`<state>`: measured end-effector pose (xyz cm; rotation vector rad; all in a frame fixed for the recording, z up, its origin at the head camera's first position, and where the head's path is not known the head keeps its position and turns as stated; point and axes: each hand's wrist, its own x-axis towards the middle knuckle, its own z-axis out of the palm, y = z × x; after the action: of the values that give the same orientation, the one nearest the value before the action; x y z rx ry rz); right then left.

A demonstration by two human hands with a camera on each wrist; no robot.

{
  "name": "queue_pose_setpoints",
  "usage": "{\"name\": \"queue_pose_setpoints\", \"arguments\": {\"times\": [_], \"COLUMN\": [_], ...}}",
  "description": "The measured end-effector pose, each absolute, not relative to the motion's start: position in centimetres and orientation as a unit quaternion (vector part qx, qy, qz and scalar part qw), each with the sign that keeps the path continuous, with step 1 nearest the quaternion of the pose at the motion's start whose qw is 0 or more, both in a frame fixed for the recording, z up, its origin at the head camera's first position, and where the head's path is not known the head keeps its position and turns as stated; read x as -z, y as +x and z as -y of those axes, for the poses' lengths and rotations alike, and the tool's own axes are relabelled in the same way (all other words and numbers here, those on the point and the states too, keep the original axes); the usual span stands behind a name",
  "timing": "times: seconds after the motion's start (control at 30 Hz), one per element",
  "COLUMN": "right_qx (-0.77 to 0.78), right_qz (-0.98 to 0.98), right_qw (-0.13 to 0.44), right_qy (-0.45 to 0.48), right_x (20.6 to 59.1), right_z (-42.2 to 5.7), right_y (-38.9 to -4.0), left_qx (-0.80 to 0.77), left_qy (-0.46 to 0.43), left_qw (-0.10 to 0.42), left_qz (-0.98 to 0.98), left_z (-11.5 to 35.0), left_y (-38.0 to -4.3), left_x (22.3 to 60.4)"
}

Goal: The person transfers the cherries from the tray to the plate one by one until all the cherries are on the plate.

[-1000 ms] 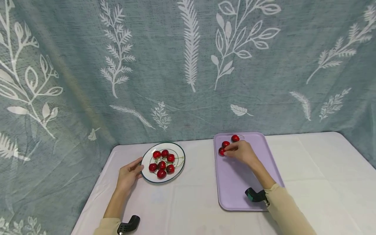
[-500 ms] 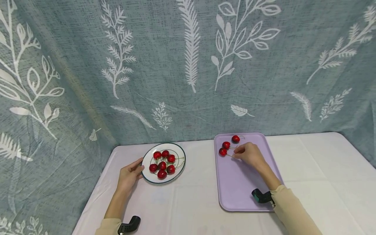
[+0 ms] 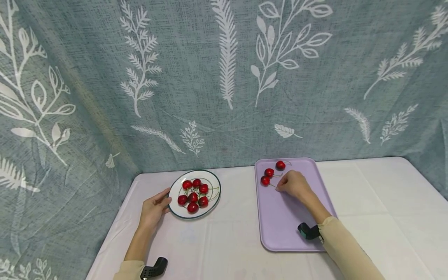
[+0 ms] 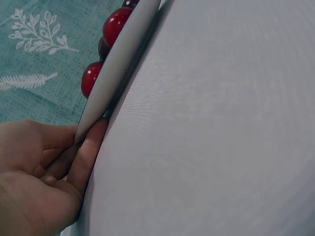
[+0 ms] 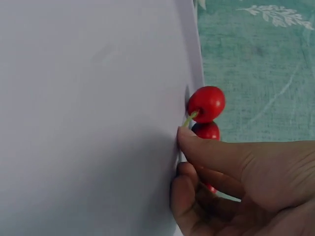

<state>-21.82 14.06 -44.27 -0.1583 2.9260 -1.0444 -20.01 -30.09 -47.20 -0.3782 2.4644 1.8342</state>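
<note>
At the left, my left hand (image 3: 153,207) holds the rim of a white plate (image 3: 179,210) with a dark edge, thumb above and fingers beneath. Several red cherries (image 3: 192,208) with green stems lie in it. On a lilac tray (image 3: 280,225) to the right, three more cherries sit near the far left corner. My right hand (image 3: 295,183) pinches the stem of the nearest cherry (image 3: 265,181), whose fruit rests by the tray's left rim. In the right wrist view, the thumb tip meets that green stem (image 5: 191,118); the other fingers are curled below.
Behind the nearest cherry lie a second cherry (image 3: 269,172) and a third cherry (image 3: 280,165), stems pointing right. A white cloth (image 3: 231,225) covers the table. A blue-green curtain (image 3: 196,97) with white leaf prints hangs along the back edge.
The right hand has drawn back to the right from the nearest cherry's fruit to its stem's end, then dipped slightly lower. The left hand and plate stay put.
</note>
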Motion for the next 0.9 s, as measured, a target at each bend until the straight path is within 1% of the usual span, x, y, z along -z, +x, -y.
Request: {"name": "queue_pose_setpoints", "arguments": {"times": [0.27, 0.47, 0.77, 0.83, 0.9], "right_qx": [0.306, 0.348, 0.386, 0.395, 0.4], "right_qz": [-0.948, -0.933, -0.915, -0.912, -0.911], "right_qw": [0.028, 0.037, 0.083, 0.082, 0.069], "right_qy": [-0.078, -0.085, -0.079, -0.077, -0.077], "right_x": [44.29, 44.26, 44.32, 44.35, 44.35], "right_z": [-14.05, -14.41, -14.91, -14.93, -14.99], "right_y": [-21.93, -21.91, -22.1, -22.12, -22.13], "left_qx": [-0.598, -0.601, -0.594, -0.593, -0.593], "left_qy": [-0.118, -0.12, -0.126, -0.126, -0.126], "left_qw": [0.018, 0.013, 0.013, 0.012, 0.011], "left_qz": [-0.793, -0.79, -0.794, -0.795, -0.795], "left_z": [30.16, 30.19, 30.0, 29.96, 29.9], "left_y": [-20.17, -20.3, -20.05, -20.01, -20.0], "left_x": [47.47, 47.67, 47.69, 47.71, 47.71]}}
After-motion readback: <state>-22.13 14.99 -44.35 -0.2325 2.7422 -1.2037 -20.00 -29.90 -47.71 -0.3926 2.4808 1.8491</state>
